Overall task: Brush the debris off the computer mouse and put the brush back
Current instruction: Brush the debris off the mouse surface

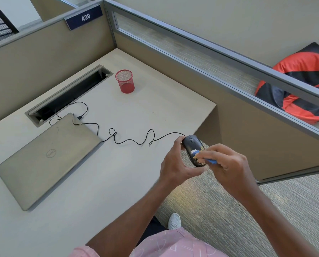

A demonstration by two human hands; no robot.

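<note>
While left hand [175, 164] grips mouse [193, 147] off desk edge, right hand [227, 164] pinches brush [209, 160] against it.

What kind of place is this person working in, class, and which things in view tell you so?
Most likely an office cubicle: partition walls with a numbered sign reading 439, a desk with a cable slot, and a closed laptop beside a wired mouse.

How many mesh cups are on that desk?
1. The red mesh cup stands upright near the desk's far corner, beyond the closed laptop. Nothing in view hides another.
</note>
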